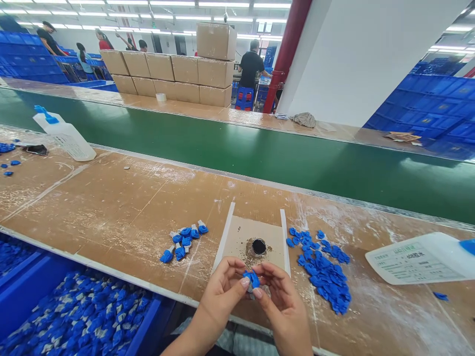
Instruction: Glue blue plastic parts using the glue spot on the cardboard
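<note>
My left hand (221, 290) and my right hand (279, 296) meet at the table's near edge, both pinching one small blue plastic part (253, 280) with a grey-white piece on it. Just beyond them is a cardboard jig (237, 237) with two white side rails and a dark round hole (259, 245). A pile of plain blue parts (322, 269) lies to the right of the jig. A smaller cluster of blue-and-white parts (183, 240) lies to its left.
A blue bin (22, 291) full of blue-and-white parts sits low at the left. White squeeze bottles lie at the right (419, 258) and far left (67, 137). A green conveyor belt (237, 148) runs behind the table. Stacked cardboard boxes (174, 74), blue crates and other people stand beyond.
</note>
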`<state>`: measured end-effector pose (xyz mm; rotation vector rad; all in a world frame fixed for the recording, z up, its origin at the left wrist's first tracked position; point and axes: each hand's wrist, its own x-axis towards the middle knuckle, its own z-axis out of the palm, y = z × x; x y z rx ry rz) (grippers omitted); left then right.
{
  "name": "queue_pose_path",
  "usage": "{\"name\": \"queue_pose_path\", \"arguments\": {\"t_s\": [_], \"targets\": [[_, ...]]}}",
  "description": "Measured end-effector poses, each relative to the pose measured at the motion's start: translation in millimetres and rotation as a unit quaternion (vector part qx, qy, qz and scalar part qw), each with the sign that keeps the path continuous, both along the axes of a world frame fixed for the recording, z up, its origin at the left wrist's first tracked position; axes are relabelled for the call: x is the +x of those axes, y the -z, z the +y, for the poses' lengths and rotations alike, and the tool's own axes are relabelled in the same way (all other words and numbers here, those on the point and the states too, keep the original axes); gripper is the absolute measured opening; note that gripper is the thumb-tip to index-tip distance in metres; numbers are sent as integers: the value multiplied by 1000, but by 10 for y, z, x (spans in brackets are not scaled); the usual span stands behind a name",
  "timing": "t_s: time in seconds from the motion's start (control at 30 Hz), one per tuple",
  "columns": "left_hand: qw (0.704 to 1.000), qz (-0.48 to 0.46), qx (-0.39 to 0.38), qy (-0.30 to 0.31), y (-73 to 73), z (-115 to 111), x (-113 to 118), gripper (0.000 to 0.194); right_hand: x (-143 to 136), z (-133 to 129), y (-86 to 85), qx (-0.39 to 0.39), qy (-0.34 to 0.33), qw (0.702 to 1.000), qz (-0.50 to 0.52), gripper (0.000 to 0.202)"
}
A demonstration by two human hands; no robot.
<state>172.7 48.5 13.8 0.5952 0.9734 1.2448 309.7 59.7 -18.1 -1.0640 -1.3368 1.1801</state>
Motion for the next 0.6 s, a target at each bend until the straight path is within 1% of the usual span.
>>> {"name": "queue_pose_path", "arguments": {"t_s": [0.07, 0.13, 0.2, 0.23, 0.3, 0.33, 0.4, 0.43, 0.47, 0.5, 0.53, 0.57, 0.6], "targets": [[1000, 3, 5, -7, 36, -2, 11, 28, -14, -20, 15, 62, 16, 995, -81, 33], [1000, 2, 13, -9, 95, 2, 32, 30, -43, -44, 20, 146, 23, 976, -158, 33], [1000, 9, 21, -2, 159, 12, 44, 33, -73, -69, 11, 227, 5, 951, -211, 39], [1000, 18, 21, 3, 186, 17, 37, 33, -78, -78, 4, 256, -12, 940, -228, 41], [999, 45, 12, 7, 217, 20, -36, 33, -40, -73, -4, 280, -39, 926, -249, 41], [998, 67, 3, 2, 217, 13, -112, 34, 11, -52, 0, 278, -34, 924, -261, 38], [988, 150, -9, -20, 190, -29, -360, 35, 186, 45, 33, 263, 24, 911, -318, 29], [975, 217, -14, -42, 165, -69, -531, 34, 304, 121, 63, 253, 66, 897, -356, 25], [951, 303, -20, -60, 135, -123, -727, 31, 432, 213, 101, 243, 110, 874, -406, 23], [916, 389, -31, -89, 102, -190, -941, 30, 563, 313, 144, 229, 128, 862, -435, 25], [871, 470, -54, -128, 69, -270, -1160, 30, 687, 416, 190, 218, 133, 853, -455, 28], [819, 547, -82, -152, 39, -359, -1373, 30, 797, 514, 234, 209, 134, 845, -474, 31], [758, 622, -118, -158, 13, -451, -1568, 29, 885, 602, 274, 201, 131, 838, -490, 33]]}}
